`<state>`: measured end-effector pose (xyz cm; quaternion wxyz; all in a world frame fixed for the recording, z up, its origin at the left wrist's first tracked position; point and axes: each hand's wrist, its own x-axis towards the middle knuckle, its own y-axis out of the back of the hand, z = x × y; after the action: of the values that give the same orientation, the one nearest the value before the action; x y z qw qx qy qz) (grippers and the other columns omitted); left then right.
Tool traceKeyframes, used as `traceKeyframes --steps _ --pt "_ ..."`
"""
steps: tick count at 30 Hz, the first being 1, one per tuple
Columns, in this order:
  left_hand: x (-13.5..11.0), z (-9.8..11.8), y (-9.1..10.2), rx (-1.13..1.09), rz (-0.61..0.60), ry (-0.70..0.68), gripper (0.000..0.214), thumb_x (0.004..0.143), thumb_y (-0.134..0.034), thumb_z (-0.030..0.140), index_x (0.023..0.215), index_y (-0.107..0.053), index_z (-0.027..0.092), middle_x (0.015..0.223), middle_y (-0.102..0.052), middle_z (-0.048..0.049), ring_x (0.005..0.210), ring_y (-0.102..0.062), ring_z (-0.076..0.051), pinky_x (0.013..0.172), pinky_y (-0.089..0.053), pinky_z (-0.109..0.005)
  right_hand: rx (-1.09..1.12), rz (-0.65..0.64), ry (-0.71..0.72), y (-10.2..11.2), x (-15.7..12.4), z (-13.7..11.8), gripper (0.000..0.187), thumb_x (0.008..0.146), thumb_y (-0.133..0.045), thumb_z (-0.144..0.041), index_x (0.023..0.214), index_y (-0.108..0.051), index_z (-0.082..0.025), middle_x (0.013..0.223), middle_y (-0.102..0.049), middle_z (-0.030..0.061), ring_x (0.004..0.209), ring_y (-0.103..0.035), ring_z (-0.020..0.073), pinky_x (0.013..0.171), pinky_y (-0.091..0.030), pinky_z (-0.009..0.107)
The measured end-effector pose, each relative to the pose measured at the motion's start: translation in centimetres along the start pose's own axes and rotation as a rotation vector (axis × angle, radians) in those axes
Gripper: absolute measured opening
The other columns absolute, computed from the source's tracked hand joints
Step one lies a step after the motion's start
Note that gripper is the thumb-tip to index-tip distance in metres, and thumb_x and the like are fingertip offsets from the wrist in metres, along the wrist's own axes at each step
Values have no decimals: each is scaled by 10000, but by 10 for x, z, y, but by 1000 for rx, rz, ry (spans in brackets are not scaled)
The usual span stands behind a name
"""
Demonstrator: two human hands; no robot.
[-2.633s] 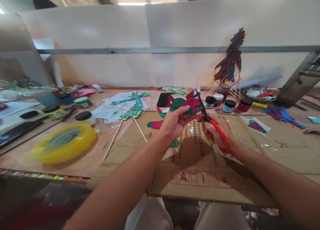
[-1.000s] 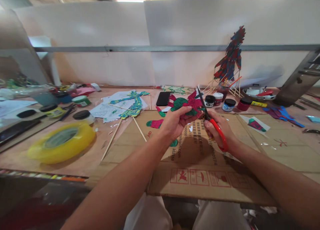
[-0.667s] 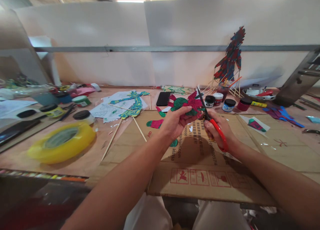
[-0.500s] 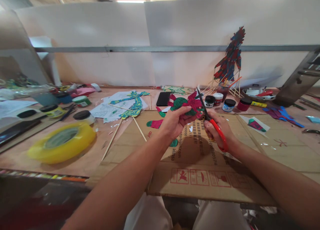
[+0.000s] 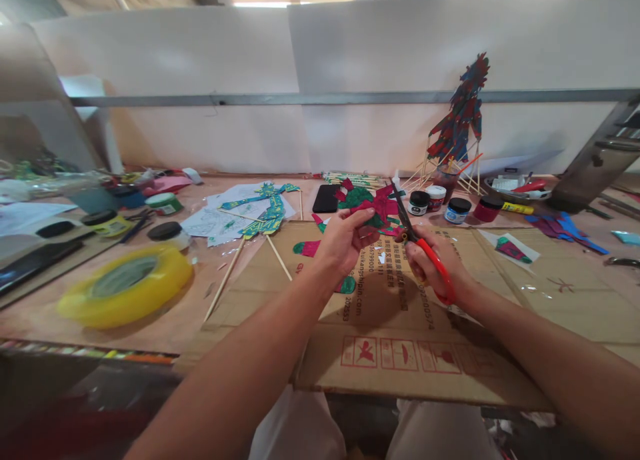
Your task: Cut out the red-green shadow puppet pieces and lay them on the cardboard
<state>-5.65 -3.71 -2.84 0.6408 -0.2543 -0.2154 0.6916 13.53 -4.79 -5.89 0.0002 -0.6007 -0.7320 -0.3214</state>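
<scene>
Pinched in my left hand (image 5: 350, 237) is a painted paper cutout (image 5: 361, 199), green in its middle with magenta parts around it. My right hand (image 5: 435, 260) grips red-handled scissors (image 5: 434, 263); their dark blades point up and away, at the cutout's right edge. Whether the blades touch the paper I cannot tell. Under both hands lies a flat cardboard sheet (image 5: 320, 367) with printed text and symbols. On it, left of my left wrist, sits a smaller magenta and green cutout (image 5: 307, 248). A green piece (image 5: 347, 285) shows below that wrist.
A yellow tape roll (image 5: 125, 283) lies at left. Behind it are paint jars and a blue-yellow puppet (image 5: 267, 210) on sticks over drawings. A black phone (image 5: 326, 198) lies at the back. Paint jars (image 5: 457, 211) and a red-blue figure (image 5: 463, 113) on sticks stand at right.
The cutout has turned and shifted slightly left in my left hand, showing more of its upper left part. The scissors have moved slightly left at the tips.
</scene>
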Motion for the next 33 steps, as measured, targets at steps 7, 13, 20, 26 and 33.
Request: traceKeyframes --steps 7,13,20,26,33 --pt "-2 -8 -2 46 -64 12 248 587 -937 183 685 -710 164 708 -770 -24 638 -730 -156 606 -547 -242 58 2 -26 2 1 0 259 929 -585 -431 1079 -681 -243 668 -613 -4 622 -618 208 553 -479 304" --pt "-1 -9 -1 64 -73 -6 246 605 -952 194 700 -726 167 763 -799 -45 668 -749 -172 629 -552 -256 49 4 -29 2 1 -1 201 931 -594 -428 1015 -658 -258 654 -588 -5 586 -583 210 537 -452 313" --pt "-2 -9 -2 53 -64 4 254 626 -957 193 709 -718 166 750 -791 -40 651 -741 -169 649 -560 -268 42 22 -24 1 1 2 189 937 -603 -421 1019 -666 -263 699 -634 14 626 -619 218 561 -468 316" --pt "-4 -6 -3 58 -43 10 279 672 -944 198 766 -682 173 736 -756 -6 643 -767 -180 603 -550 -255 37 13 -24 0 0 2 181 948 -577 -421 996 -645 -260 621 -550 -22 551 -535 189 534 -426 302" --pt "-2 1 -3 41 19 -12 370 691 -927 128 876 -617 208 756 -729 48 560 -743 -150 445 -399 -202 -4 -39 -15 3 -1 -3 197 964 -577 -422 1018 -665 -255 566 -510 -43 504 -486 175 514 -388 295"
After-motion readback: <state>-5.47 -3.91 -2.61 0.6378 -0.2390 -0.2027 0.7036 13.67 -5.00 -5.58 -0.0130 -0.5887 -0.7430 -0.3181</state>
